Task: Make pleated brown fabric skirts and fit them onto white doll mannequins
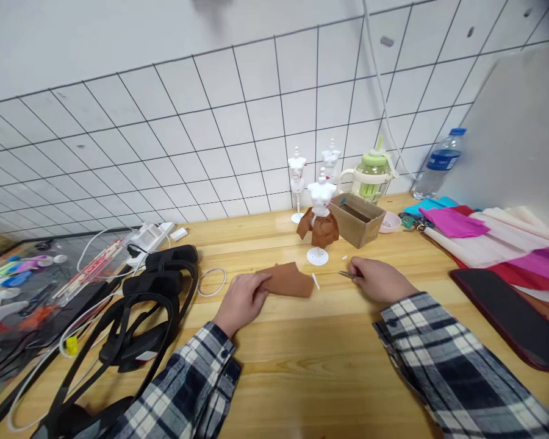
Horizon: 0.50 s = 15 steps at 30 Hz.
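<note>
My left hand (243,302) rests on the wooden table, its thumb and fingers closed on the left end of a flat piece of brown cloth (287,281). To the right, my right hand (382,280) is closed around small scissors (346,274); only their slim metal tips show, pointing left, apart from the cloth. A short white stick (316,281) lies by the cloth's right edge. Behind it stands a small white dress form (321,194) with brown cloth (319,228) wrapped about its lower part.
Two more small dress forms (297,172) stand at the back beside a cardboard box (357,221), a pink dish (390,222) and a green-lidded jar (371,174). Coloured fabrics (498,228) and a dark pad (507,317) lie right. Black headset straps (165,305) and cables fill the left.
</note>
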Available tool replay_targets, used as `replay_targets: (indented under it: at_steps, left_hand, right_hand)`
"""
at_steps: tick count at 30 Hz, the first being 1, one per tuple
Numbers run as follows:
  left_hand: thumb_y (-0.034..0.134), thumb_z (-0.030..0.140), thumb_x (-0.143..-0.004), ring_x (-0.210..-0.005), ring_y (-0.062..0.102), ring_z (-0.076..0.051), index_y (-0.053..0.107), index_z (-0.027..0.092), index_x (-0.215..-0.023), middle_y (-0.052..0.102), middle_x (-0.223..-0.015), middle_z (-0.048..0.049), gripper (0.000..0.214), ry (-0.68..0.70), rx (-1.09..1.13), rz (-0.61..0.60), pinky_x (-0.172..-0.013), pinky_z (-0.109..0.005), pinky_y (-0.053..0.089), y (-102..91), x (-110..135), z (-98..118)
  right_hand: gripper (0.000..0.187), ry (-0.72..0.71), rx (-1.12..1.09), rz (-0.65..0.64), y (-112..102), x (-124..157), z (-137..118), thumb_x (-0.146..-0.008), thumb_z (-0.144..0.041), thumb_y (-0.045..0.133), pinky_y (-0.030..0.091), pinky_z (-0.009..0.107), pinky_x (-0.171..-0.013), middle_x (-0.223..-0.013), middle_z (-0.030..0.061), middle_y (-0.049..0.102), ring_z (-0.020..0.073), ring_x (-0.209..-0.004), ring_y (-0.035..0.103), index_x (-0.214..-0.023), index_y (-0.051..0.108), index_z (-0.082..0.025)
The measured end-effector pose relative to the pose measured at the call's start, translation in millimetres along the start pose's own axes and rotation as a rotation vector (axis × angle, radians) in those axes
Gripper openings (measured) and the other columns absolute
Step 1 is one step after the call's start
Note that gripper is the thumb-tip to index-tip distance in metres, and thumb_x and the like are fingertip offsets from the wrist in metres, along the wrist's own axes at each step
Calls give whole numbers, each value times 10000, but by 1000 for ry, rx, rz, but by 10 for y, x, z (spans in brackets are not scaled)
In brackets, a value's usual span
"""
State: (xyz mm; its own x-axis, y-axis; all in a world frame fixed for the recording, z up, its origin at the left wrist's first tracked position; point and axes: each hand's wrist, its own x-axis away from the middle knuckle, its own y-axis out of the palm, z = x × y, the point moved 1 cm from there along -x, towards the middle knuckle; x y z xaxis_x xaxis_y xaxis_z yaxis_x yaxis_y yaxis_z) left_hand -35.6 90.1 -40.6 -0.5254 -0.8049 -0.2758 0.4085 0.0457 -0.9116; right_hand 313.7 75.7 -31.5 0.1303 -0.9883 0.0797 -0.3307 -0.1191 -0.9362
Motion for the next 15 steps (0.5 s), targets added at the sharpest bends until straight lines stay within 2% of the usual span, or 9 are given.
replay_targets:
  at_steps: [3, 5, 8, 11, 13, 15]
  left_hand:
    - [607, 268, -840, -898, 605, -213, 505, 236, -1327, 663, -968, -58, 498, 68, 127, -110, -859, -376, 478, -58, 94, 136]
    - [601, 271, -841, -927, 602, -204, 402, 237, -1410, 649, -1018, -62, 604, 116, 232, -146, -874, -354, 476, -76, 126, 210]
    - [485, 178, -880, -1010, 594, -195, 210, 231, -1502, 621, -1142, -86, 682, 131, 311, -155, -910, -334, 467, -54, 114, 258]
    - [402, 119, -882, -934, 607, -208, 125, 238, -1530, 639, -1053, -86, 715, 170, 195, -211, -839, -339, 484, -18, 92, 308]
    - [414, 106, -850, -894, 619, -236, 157, 246, -1527, 647, -1011, -93, 737, 219, 71, -270, -782, -353, 488, -1, 100, 384]
    - [464, 116, -809, -858, 637, -258, 227, 247, -1504, 661, -967, -88, 746, 221, 4, -329, -734, -357, 488, 16, 119, 482]
  right_hand:
    - [70, -101, -47, 11, 64, 3, -168, -821, -156, 516, 337, 275, -667, -893, 34, 654, 187, -811, 573, -856, 530, -215]
    - [101, -175, -94, 36, 117, 0, -306, -853, -167, 488, 366, 281, -740, -994, 55, 646, 195, -900, 577, -924, 545, -211]
    - [142, -235, -192, 101, 170, 6, -499, -889, -181, 443, 391, 294, -795, -1037, 75, 639, 200, -939, 581, -989, 541, -197]
    - [199, -224, -266, 110, 195, 30, -652, -927, -214, 383, 411, 307, -804, -1023, 75, 662, 207, -940, 601, -1024, 556, -198]
    - [255, -181, -297, 82, 216, 53, -743, -943, -309, 397, 421, 329, -825, -1048, 79, 680, 227, -965, 617, -1101, 570, -208]
    - [396, -115, -331, 47, 252, 76, -835, -915, -445, 466, 429, 351, -847, -1109, 90, 682, 255, -1003, 623, -1235, 539, -224]
